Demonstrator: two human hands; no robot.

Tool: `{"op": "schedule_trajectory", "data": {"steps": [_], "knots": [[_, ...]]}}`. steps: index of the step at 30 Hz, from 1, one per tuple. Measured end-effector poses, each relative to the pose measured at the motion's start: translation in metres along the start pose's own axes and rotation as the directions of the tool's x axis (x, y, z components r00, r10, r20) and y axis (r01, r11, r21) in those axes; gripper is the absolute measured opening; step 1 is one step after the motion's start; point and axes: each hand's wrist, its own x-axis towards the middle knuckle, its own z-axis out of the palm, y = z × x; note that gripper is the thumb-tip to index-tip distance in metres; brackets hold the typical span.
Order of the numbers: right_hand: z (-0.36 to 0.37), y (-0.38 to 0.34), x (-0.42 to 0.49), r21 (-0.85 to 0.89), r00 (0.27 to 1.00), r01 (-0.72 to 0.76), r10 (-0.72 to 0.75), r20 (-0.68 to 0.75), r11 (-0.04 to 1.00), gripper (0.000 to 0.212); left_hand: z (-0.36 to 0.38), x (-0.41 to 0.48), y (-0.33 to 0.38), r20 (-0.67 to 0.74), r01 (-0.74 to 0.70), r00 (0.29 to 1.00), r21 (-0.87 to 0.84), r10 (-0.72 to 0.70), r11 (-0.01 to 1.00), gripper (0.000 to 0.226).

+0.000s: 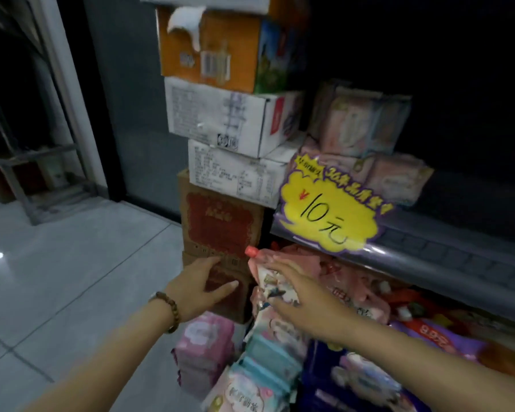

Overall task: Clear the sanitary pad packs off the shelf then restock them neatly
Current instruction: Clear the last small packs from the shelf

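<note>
Grey tiled shop floor [72, 263] at 9 o'clock | left hand [199, 288] fingers spread, against red-brown cardboard box [232, 307] | right hand [306, 301] fingers clamped on pink red-capped plastic pouch [268, 275] | pastel sanitary pad packs [366, 129] at 2 o'clock on dark grey shelf [464, 206]

light: dim; glare: floor [72, 263] left; blur: soft throughout; edges: bowed

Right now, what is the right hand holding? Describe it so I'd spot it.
Start at the yellow price sign on the shelf edge. Just below-left of it, the right hand holds a pink pouch. Its red cap sets it apart from the flat packs below.
</note>
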Motion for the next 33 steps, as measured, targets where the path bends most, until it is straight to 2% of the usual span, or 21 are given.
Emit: {"op": "schedule_trajectory", "data": {"steps": [4, 7, 10, 12, 14, 17, 19, 22, 24, 27, 30, 31, 32, 33], "knots": [[-0.079, 0.002, -0.044, -0.059, 0.985, 0.057, -0.065, -0.159, 0.997, 0.046, -0.029, 0.011, 0.082, -0.067, -0.160, 0.984, 0.056, 0.164, 0.985, 0.095], [-0.124, 0.013, -0.065, -0.052, 0.945, 0.053, -0.067, -0.321, 0.997, 0.042, -0.041, 0.015, 0.140, -0.099, -0.261, 0.962, -0.064, 0.254, 0.963, 0.085], [-0.160, 0.025, -0.072, 0.156, 0.905, -0.021, 0.085, -0.416, 0.988, 0.043, -0.045, 0.028, 0.174, -0.103, -0.279, 0.958, -0.101, 0.269, 0.955, 0.099], [-0.181, 0.036, -0.069, 0.303, 0.890, -0.082, 0.206, -0.407, 0.950, 0.060, -0.049, 0.042, 0.191, -0.128, -0.259, 0.962, -0.141, 0.242, 0.955, 0.098], [-0.200, 0.048, -0.062, 0.386, 0.862, -0.084, 0.261, -0.434, 0.919, 0.068, -0.056, 0.061, 0.208, -0.165, -0.245, 0.963, -0.190, 0.216, 0.951, 0.097], [-0.230, 0.071, -0.046, 0.498, 0.813, -0.077, 0.343, -0.470, 0.864, 0.068, -0.064, 0.099, 0.230, -0.216, -0.264, 0.952, -0.218, 0.218, 0.939, 0.105], [-0.246, 0.095, -0.034, 0.571, 0.779, -0.099, 0.420, -0.465, 0.815, 0.071, -0.067, 0.130, 0.244, -0.190, -0.224, 0.966, -0.296, 0.173, 0.929, 0.107], [-0.257, 0.132, -0.012, 0.666, 0.742, -0.135, 0.520, -0.422, 0.734, 0.080, -0.063, 0.176, 0.263, -0.113, -0.111, 0.991, -0.326, 0.078, 0.939, 0.087], [-0.261, 0.151, 0.005, 0.710, 0.724, -0.106, 0.543, -0.425, 0.696, 0.080, -0.058, 0.204, 0.269, -0.061, -0.004, 0.998, -0.302, -0.015, 0.953, 0.093], [-0.260, 0.169, 0.024, 0.758, 0.738, -0.033, 0.527, -0.422, 0.652, 0.077, -0.048, 0.236, 0.268, -0.005, 0.096, 0.995, -0.297, -0.103, 0.950, 0.098], [-0.251, 0.186, 0.042, 0.776, 0.768, -0.008, 0.501, -0.400, 0.631, 0.080, -0.040, 0.252, 0.266, -0.028, 0.096, 0.994, -0.281, -0.108, 0.955, 0.094], [-0.247, 0.193, 0.048, 0.779, 0.771, -0.003, 0.498, -0.398, 0.627, 0.092, -0.039, 0.257, 0.264, -0.061, 0.080, 0.993, -0.281, -0.101, 0.956, 0.091], [-0.244, 0.199, 0.053, 0.785, 0.767, 0.000, 0.503, -0.397, 0.620, 0.098, -0.040, 0.261, 0.260, -0.086, 0.072, 0.991, -0.290, -0.101, 0.954, 0.095], [-0.240, 0.203, 0.057, 0.795, 0.760, 0.015, 0.510, -0.404, 0.607, 0.093, -0.042, 0.266, 0.257, -0.073, 0.094, 0.990, -0.299, -0.121, 0.949, 0.106]]}}
